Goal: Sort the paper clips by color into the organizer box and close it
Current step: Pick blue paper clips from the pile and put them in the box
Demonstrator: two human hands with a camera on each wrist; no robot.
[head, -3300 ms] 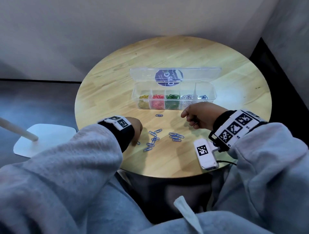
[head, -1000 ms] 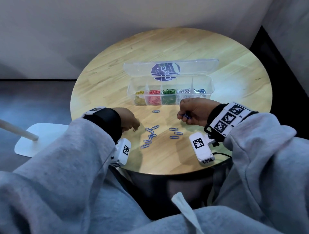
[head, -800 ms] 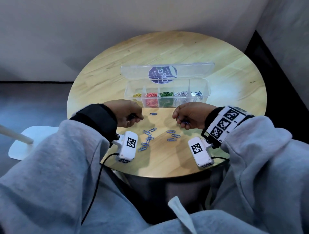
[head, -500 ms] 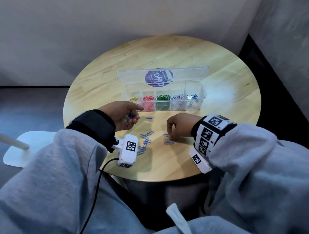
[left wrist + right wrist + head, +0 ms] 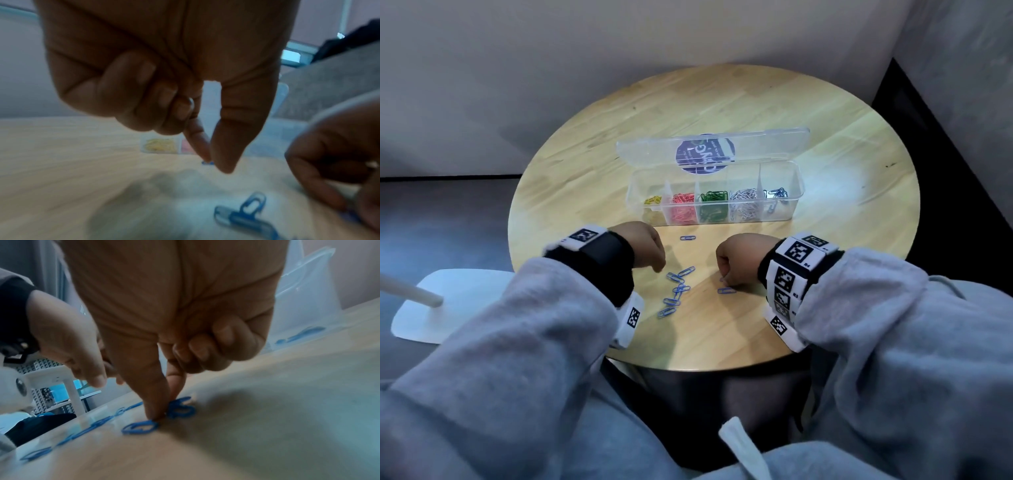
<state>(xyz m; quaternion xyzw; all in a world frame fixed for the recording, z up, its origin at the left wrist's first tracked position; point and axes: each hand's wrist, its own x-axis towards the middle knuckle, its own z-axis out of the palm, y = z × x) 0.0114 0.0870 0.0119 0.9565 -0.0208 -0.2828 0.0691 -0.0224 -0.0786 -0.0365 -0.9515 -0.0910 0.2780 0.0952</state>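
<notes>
— Under the right hand (image 5: pixel 743 255), what do the fingers (image 5: pixel 156 395) have?
— Thumb and forefinger are closed together, tips down on the tabletop (image 5: pixel 825 137), pinching a blue paper clip (image 5: pixel 180 408). A second blue clip (image 5: pixel 726 291) lies flat, touching the near side of the thumb tip. The other fingers are curled into the palm.

— And the left hand (image 5: pixel 643 245)?
— Its thumb and forefinger (image 5: pixel 224 146) meet at the tips above the wood, the rest curled in. A bit of blue shows right at the tips in the left wrist view, but whether it is held or lies farther off, I cannot tell.

— Where are the loose clips?
— A scatter of blue clips (image 5: pixel 676 289) lies between the two hands, just right of the left fingertips. One single clip (image 5: pixel 687 238) sits apart, beyond the fingers toward the box.

— The organizer box (image 5: pixel 796 198)?
— Farther out from both hands, lid (image 5: pixel 767 144) standing open at the back. Compartments from left: yellow clips (image 5: pixel 653 200), red clips (image 5: pixel 683 209), green clips (image 5: pixel 713 207), silver clips (image 5: pixel 744 205), and a few blue ones (image 5: pixel 775 198) in the rightmost.
</notes>
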